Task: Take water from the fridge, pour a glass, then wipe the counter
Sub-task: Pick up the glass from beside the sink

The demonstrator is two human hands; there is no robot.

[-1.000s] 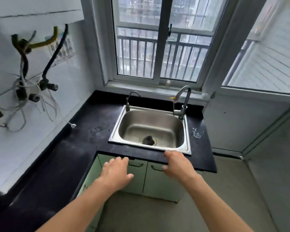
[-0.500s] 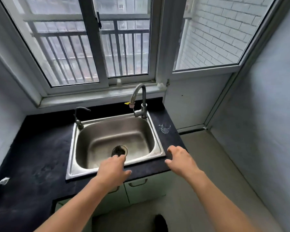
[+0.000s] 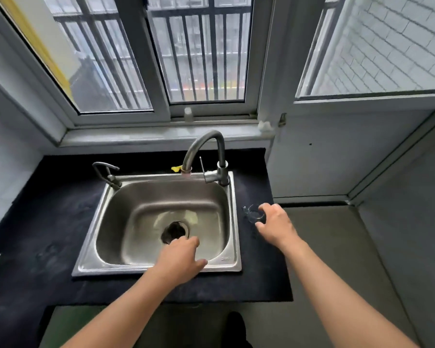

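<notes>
So the right hand's fingers (image 3: 264,209) are curled around the rim of a clear glass (image 3: 254,215), thumb on the near side, looks like a grip but the glass is see-through and a bit blurry so I can't swear they're pressing. That glass sits on the black counter (image 3: 48,222) at about 3 o'clock from the sink (image 3: 231,266), just beside its right rim. The right hand (image 3: 276,223) comes in from 5 o'clock. The left hand (image 3: 180,259) is loose, fingers relaxed and holding nothing, hovering over the sink's front edge near the drain (image 3: 175,231). Tall faucet (image 3: 206,156) at 12 o'clock under the window (image 3: 161,59).
</notes>
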